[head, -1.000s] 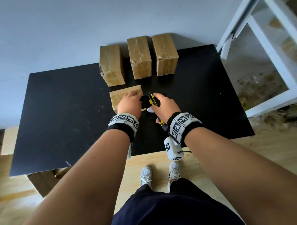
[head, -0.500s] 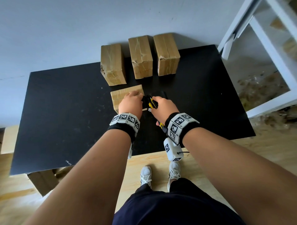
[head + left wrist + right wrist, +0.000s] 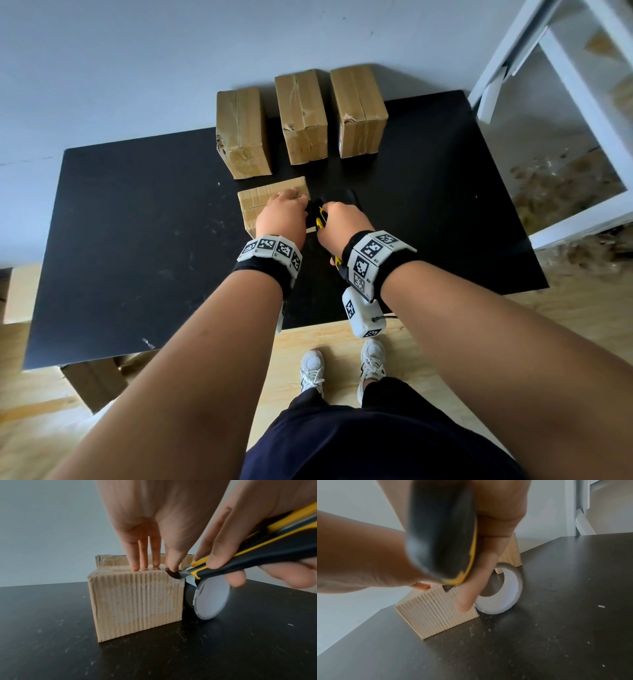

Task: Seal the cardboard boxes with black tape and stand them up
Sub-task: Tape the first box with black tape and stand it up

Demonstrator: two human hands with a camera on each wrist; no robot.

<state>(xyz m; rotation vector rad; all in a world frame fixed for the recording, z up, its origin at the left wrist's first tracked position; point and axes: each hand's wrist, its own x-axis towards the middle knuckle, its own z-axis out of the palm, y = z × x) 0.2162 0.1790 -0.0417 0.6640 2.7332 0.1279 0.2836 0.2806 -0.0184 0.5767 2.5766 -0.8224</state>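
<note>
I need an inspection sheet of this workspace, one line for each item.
Surface: black table, scuffed, with pale specks.
Job's things: flat box lies on the table; tape roll stands on edge against its right side; black tape reaches the box's top corner. Three boxes stand at the far edge.
Clutter: nothing seen beyond the specks.
Grippers: left hand presses straight fingers on the flat box; right hand grips a yellow-black knife at the tape.
Cables: a short lead at the right wrist camera.
Surroundings: grey wall, white frame, wooden floor, cardboard below the table.
</note>
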